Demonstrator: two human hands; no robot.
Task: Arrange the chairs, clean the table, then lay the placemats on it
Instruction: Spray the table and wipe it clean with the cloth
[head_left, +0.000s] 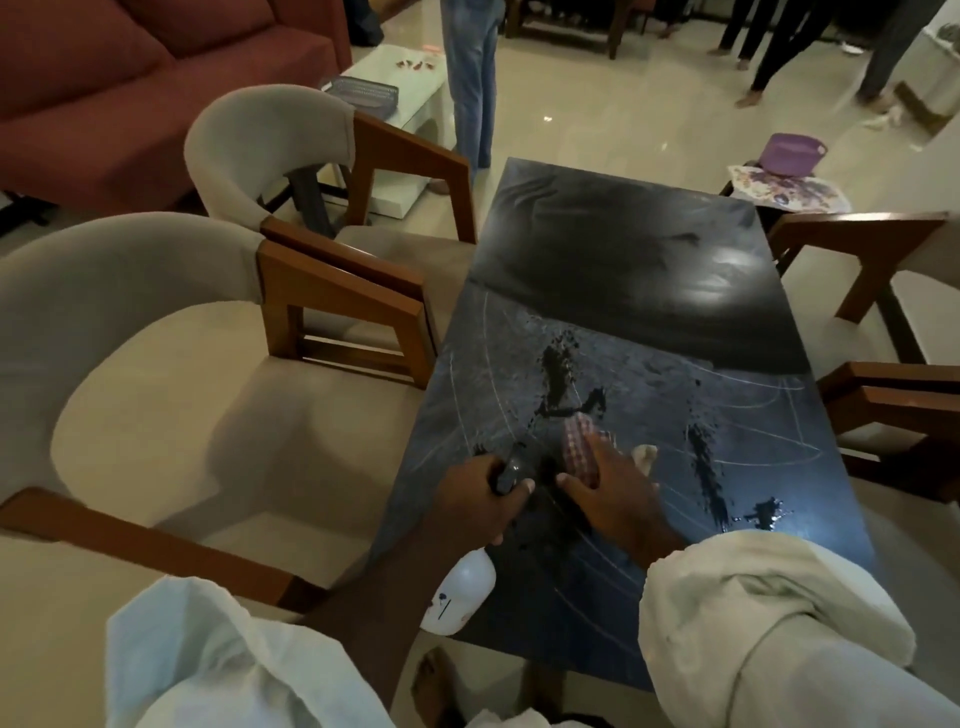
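Left fingers (511, 493) round spray bottle (462, 587) near table edge (410, 483); right fingers (597, 454) flat on cloth (575, 439).

Red sofa (104, 78) across the upper left of the frame. Just right of it, low white surface (421, 93) bearing a dark flat tray-like item (363, 91) and small reddish bits (415, 65). Jeans-clad legs (472, 78) alongside, on glossy tiled floor (597, 114). More legs (779, 47) at top right. Purple bowl (792, 150) at upper right.

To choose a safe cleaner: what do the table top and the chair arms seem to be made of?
Table top: dark, glossy, perhaps polished stone or laminate; it reflects light. Chair arms: seemingly brown wood, smooth finish, squared jointed edges.
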